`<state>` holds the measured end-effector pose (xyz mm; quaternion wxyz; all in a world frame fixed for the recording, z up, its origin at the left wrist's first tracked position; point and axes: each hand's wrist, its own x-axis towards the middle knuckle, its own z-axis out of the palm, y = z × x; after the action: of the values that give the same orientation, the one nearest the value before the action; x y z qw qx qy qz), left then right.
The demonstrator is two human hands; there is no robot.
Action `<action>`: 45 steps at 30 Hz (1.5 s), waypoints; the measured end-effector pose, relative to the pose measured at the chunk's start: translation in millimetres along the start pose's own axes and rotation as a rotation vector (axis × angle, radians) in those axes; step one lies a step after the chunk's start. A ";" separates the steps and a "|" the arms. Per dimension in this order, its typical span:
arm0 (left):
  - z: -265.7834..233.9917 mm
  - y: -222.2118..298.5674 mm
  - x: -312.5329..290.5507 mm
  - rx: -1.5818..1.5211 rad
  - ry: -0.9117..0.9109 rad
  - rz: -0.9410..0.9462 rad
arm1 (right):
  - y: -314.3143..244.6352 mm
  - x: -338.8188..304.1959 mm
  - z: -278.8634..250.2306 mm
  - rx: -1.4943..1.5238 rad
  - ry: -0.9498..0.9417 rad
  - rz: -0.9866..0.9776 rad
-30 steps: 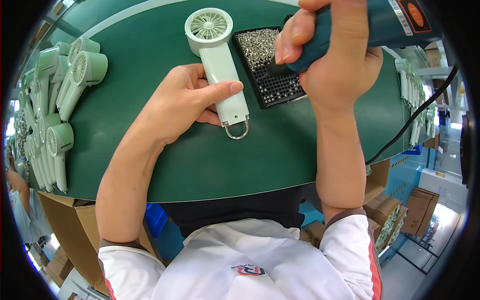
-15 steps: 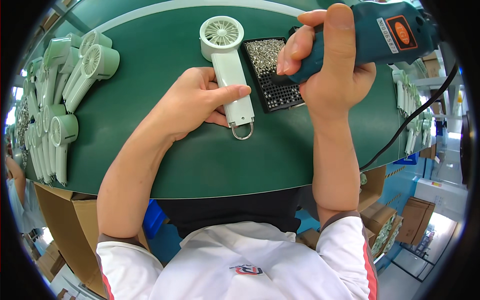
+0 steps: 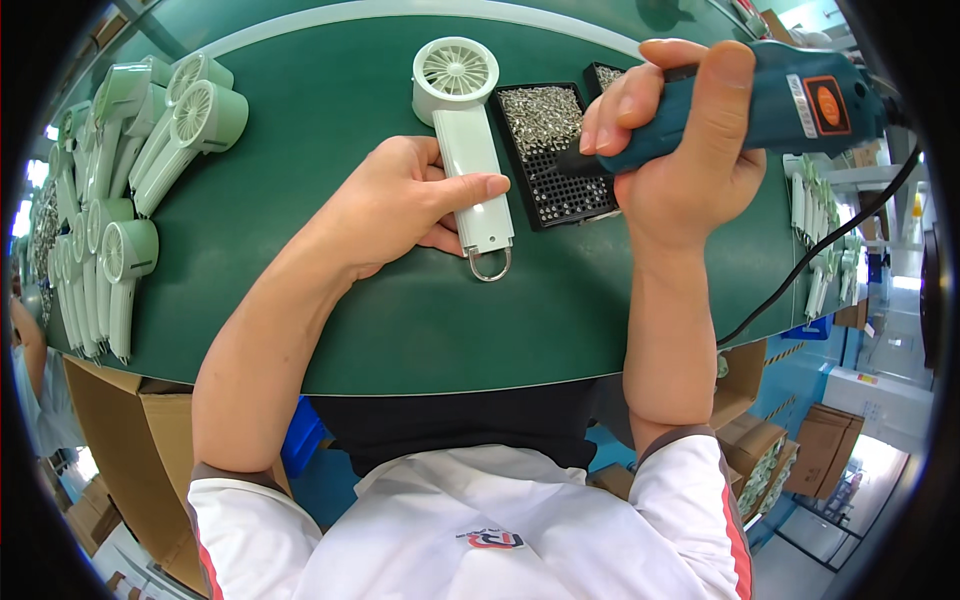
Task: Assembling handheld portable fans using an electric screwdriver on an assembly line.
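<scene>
My left hand wraps round the handle of a pale green handheld fan, thumb across its front. The fan's round grille points away from me, and a metal loop hangs at its near end. My right hand grips a dark teal electric screwdriver, held nearly level above the table. Its black tip points left, over a black screw tray beside the fan. Loose silver screws heap at the tray's far half; some stand in the holes of its near half. The screwdriver's bit end is hard to make out.
More pale green fans are piled on the left of the green table, others at the right. A black cord runs from the screwdriver down past my right arm. Cardboard boxes stand below the table edge.
My right hand and the screwdriver have moved a little to the right and nearer to me. The fan stays in my left hand; the view has shifted slightly.
</scene>
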<state>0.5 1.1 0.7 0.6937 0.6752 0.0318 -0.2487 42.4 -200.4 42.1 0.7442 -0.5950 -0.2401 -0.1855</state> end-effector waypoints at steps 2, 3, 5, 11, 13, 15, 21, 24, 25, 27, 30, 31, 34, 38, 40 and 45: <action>-1.0 0.4 0.3 0.002 -0.025 -0.001 | -4.4 2.0 -3.7 0.060 -0.002 0.025; -0.9 0.8 -0.5 -0.001 -0.020 0.000 | -6.8 3.0 -5.8 0.122 -0.002 0.051; -0.1 3.2 -2.5 0.037 0.003 -0.008 | -13.9 1.7 -8.8 0.188 -0.027 0.049; 2.1 4.6 -0.7 0.041 -0.011 0.003 | -29.9 -4.0 -15.1 0.401 -0.291 0.083; -0.4 3.6 -1.2 0.038 -0.008 0.002 | -27.8 -8.3 -10.3 0.425 -0.317 0.090; -1.1 2.5 -1.2 0.034 -0.010 0.001 | -29.5 -14.7 -3.6 0.444 -0.341 0.096; 0.4 4.9 -3.0 0.046 0.002 -0.004 | -37.1 -21.1 6.9 0.384 -0.243 0.185; 1.0 5.0 -3.0 0.042 -0.001 -0.005 | -38.2 -22.6 8.8 0.366 -0.232 0.192; 1.4 5.1 -2.8 0.038 -0.004 0.001 | -38.8 -23.6 9.6 0.364 -0.223 0.199; 1.9 4.8 -2.2 0.035 -0.005 0.007 | -38.4 -24.6 10.8 0.362 -0.214 0.207; 1.3 4.3 -2.1 0.016 -0.012 0.017 | -35.2 -26.1 13.0 0.340 -0.229 0.189; 0.3 5.0 -3.2 0.023 -0.004 0.013 | -34.4 -27.0 14.9 0.328 -0.232 0.190; 2.0 6.3 -2.0 0.026 -0.002 0.016 | -35.4 -27.7 16.1 0.299 -0.240 0.185; 1.8 7.5 -4.1 0.018 0.010 0.028 | -35.4 -29.2 21.2 0.268 -0.268 0.169; 2.9 12.1 -5.7 0.035 0.018 0.016 | -35.5 -30.0 22.0 0.254 -0.281 0.165; 1.7 12.9 -8.5 0.020 0.019 0.028 | -34.9 -31.8 27.9 0.209 -0.322 0.156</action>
<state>-2.5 1.6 16.1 0.6900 0.6847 0.0264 -0.2331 -7.0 -181.3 56.4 0.7659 -0.5534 -0.3274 -0.0039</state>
